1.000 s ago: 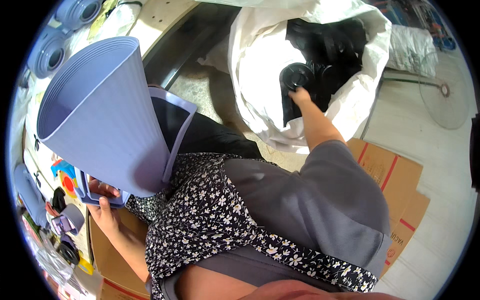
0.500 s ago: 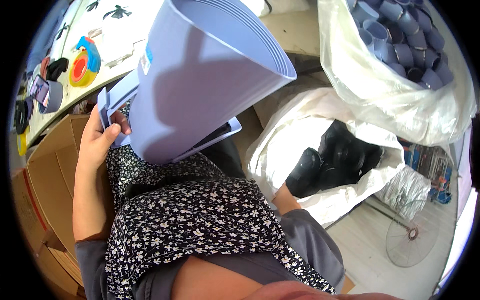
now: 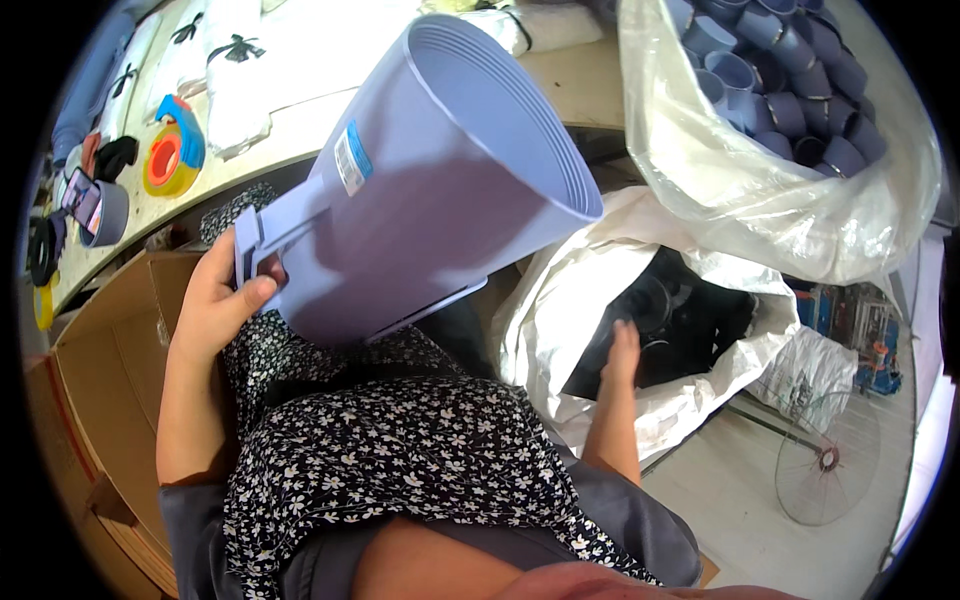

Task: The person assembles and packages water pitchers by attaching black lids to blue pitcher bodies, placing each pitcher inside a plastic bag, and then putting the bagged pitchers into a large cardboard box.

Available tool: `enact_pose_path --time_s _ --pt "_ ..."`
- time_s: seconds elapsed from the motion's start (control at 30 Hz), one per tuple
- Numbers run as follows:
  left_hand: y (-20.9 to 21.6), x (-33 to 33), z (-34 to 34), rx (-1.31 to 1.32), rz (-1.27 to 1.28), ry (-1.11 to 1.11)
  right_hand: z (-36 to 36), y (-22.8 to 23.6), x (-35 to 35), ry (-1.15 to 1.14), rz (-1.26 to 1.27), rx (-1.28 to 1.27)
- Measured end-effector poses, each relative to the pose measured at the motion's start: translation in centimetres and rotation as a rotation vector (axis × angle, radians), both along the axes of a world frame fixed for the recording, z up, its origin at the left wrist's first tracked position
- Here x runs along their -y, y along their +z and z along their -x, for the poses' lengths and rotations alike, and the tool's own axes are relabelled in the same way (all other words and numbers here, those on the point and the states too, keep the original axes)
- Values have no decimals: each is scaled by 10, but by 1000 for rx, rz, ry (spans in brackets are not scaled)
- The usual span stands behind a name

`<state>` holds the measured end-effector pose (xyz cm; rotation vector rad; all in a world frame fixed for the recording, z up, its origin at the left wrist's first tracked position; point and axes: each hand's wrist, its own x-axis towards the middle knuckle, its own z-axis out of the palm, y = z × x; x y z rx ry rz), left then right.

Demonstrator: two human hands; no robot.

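My left hand is closed round a squared bracket-like part at the lower end of a large lavender-blue plastic bin. The bin is tilted over my lap, its wide ribbed mouth turned up and to the right, with a small blue-and-white label on its side. My right hand reaches into a white sack of shiny black round parts. Its fingers are stretched toward those parts, and I see nothing held in them.
A clear plastic bag full of small lavender cups stands at the back right. On the table lie white bundles and a blue-and-yellow tape dispenser; a phone leans in a round holder. A cardboard box is at left, a fan at right.
My right hand has come further into the white sack, over the black parts. The bin has shifted slightly right and down in the view, and its label shows more.
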<state>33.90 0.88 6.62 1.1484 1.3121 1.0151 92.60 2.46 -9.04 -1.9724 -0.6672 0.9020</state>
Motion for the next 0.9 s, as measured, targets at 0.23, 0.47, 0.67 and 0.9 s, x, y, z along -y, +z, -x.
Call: enact_pose_path --time_s 0.23,0.47,0.67,0.9 --pt "51 -21 -44 -579 -190 -337 135 233 -47 809 -775 287" --pt "52 -17 -60 -352 -152 -231 198 272 -91 1193 -972 537" --pt "43 -16 -60 -332 -195 -254 208 265 -90 1177 -799 531" --pt "36 -9 -80 -516 -352 -276 221 251 -106 1079 -561 436"
